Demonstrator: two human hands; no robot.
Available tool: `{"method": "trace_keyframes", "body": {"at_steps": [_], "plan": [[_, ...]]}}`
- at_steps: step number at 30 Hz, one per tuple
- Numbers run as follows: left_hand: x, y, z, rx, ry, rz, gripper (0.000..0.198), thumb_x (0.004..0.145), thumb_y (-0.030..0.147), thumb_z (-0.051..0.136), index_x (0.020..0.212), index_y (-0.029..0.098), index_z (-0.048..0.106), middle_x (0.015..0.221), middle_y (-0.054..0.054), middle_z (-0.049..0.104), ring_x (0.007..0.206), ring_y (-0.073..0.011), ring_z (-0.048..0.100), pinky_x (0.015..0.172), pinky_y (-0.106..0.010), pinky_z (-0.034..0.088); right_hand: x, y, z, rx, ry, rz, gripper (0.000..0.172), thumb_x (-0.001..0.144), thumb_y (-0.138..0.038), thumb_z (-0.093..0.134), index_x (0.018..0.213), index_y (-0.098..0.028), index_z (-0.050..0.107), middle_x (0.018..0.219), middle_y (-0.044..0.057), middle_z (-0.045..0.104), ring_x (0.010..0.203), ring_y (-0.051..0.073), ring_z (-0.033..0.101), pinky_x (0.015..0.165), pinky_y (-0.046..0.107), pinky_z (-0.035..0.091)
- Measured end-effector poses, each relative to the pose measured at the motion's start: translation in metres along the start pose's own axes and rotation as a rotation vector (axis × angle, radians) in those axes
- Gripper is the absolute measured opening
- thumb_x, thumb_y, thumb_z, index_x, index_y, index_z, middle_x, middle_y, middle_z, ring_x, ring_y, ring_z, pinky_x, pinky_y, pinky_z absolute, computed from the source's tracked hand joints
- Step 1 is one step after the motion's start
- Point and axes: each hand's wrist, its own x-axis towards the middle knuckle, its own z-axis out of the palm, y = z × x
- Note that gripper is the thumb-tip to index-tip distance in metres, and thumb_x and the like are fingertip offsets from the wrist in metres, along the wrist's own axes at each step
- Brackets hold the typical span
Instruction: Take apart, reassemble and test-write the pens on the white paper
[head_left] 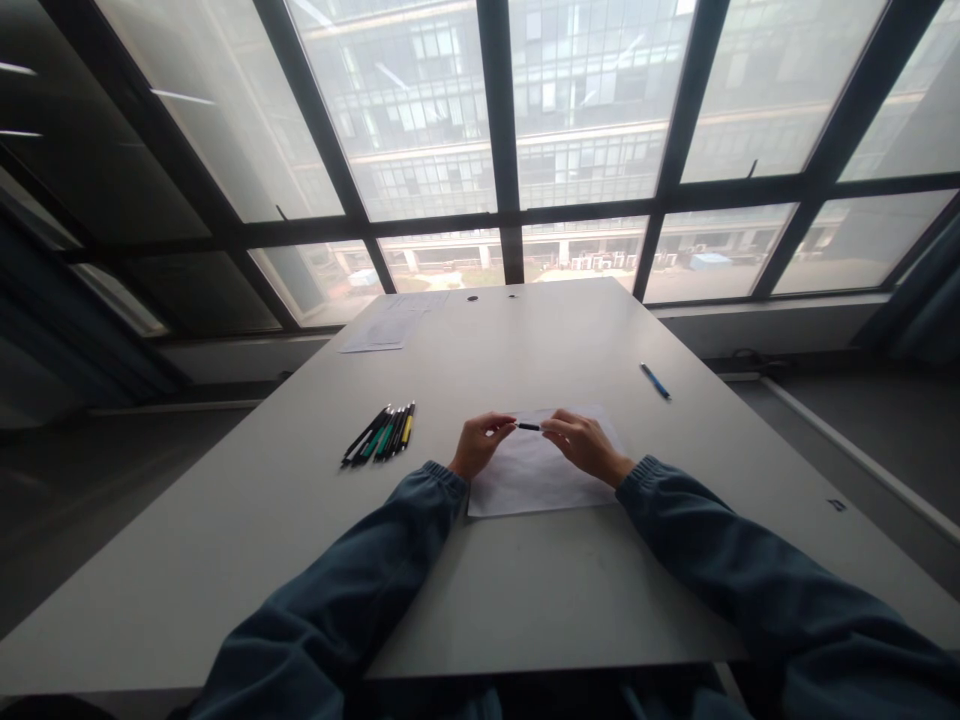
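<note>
A short dark pen (529, 427) is held level between my two hands, above a white sheet of paper (544, 485). The fingertips of my left hand (480, 443) pinch its left end. My right hand (583, 445) closes its fingers on the right end. To the left of the paper lies a bunch of several pens (379, 434), mostly black, with green and yellow among them. A blue pen (655, 381) rests alone to the right, beyond my right hand.
The white table (525, 350) reaches toward a large window with dark frames (510, 215). More papers (382, 330) lie at its far left. A small dark mark (836, 505) is near the right edge, and two small dark spots show at the far edge.
</note>
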Motion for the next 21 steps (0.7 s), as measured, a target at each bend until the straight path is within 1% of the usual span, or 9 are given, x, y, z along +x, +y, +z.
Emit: {"method": "trace_keyframes", "body": {"at_steps": [7,14,18,21], "plan": [[-0.0001,-0.0031,0.0018,-0.006,-0.026,-0.011,0.024,0.079,0.037,0.075,0.091,0.017,0.078,0.084,-0.007,0.076,0.074,-0.0188,0.069,0.071,-0.030,0.055,0.0003,-0.0008,-0.0004,-0.006,-0.025,-0.022,0.019,0.099,-0.029,0.050,0.104,-0.023,0.068,0.089,0.005,0.066,0.079,0.015,0.061,0.070,0.024,0.041],[-0.0003,-0.0004,0.0016,-0.050,-0.047,-0.030,0.022,0.077,0.034,0.077,0.088,0.016,0.078,0.085,-0.008,0.076,0.078,-0.0200,0.070,0.074,-0.030,0.056,0.0002,-0.0016,-0.0009,-0.007,-0.031,-0.057,0.021,0.100,-0.029,0.049,0.102,-0.022,0.069,0.088,0.005,0.066,0.076,0.014,0.060,0.068,0.023,0.039],[-0.0003,0.0001,0.0010,-0.056,-0.066,-0.041,0.025,0.077,0.037,0.077,0.089,0.015,0.078,0.086,-0.008,0.076,0.078,-0.0203,0.070,0.073,-0.030,0.056,0.0003,-0.0019,-0.0003,-0.007,-0.027,-0.064,0.021,0.100,-0.029,0.049,0.102,-0.021,0.069,0.087,0.005,0.065,0.075,0.014,0.060,0.067,0.023,0.040],[-0.0002,-0.0016,0.0006,-0.073,-0.069,-0.056,0.027,0.076,0.038,0.077,0.089,0.015,0.078,0.083,-0.008,0.076,0.073,-0.0193,0.069,0.069,-0.030,0.055,0.0003,-0.0028,-0.0012,-0.009,-0.037,-0.068,0.021,0.100,-0.028,0.049,0.103,-0.022,0.069,0.087,0.005,0.065,0.076,0.014,0.060,0.067,0.023,0.040]]}}
